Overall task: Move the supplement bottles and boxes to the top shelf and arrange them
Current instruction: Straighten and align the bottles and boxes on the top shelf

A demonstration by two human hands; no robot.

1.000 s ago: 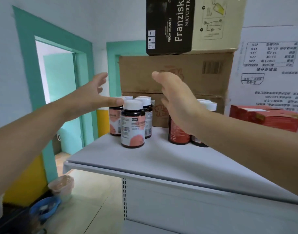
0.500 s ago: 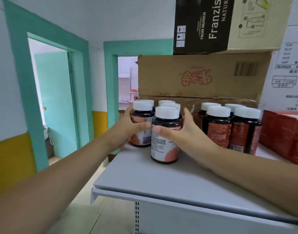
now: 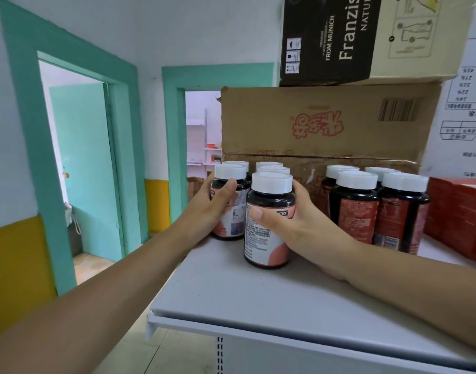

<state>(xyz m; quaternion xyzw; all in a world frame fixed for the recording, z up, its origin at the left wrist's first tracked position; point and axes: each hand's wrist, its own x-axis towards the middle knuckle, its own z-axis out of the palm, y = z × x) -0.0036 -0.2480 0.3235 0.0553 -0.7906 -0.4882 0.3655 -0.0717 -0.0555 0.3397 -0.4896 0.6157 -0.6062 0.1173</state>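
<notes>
White walls (image 3: 177,31) with a yellow lower band (image 3: 15,271) hold two teal-framed doorways (image 3: 77,163) above a pale floor (image 3: 92,265).

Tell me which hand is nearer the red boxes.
Right. The right hand grips the front bottle, left of the red boxes; the left hand grips the left bottle, farther away.

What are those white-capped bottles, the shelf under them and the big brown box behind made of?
The bottles: dark glossy bodies, probably plastic, maybe glass; paper-like printed labels; caps matte white, likely plastic. The shelf: smooth pale grey with a folded front lip, looks like painted sheet metal. The brown box: cardboard, matte, creased, torn at a corner.
</notes>
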